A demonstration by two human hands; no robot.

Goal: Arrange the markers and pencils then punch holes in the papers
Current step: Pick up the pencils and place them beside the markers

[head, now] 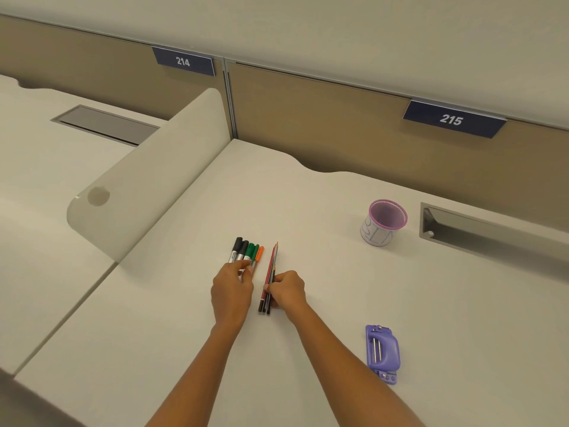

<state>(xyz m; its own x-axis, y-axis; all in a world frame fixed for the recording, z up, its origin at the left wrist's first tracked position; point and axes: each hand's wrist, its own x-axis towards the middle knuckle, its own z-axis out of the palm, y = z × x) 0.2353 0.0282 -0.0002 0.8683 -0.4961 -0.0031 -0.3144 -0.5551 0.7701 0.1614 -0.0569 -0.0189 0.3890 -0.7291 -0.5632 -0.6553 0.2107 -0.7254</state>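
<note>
The left hand curls round the markers, the right hand pinches the pencils, both bunches off left of the pink cup, so probably best to even up the ends before lifting.

A: Left hand?
B: Back up, fingers curled, gripping the markers at the near ends. Left forearm bare, extended forward from the lower edge.
A: Right hand?
B: Knuckles up, fingers curled, pinching the pencils about mid-length. Right forearm bare, angled in from lower right.
A: Spacing?
B: Side by side, close, not touching.
</note>
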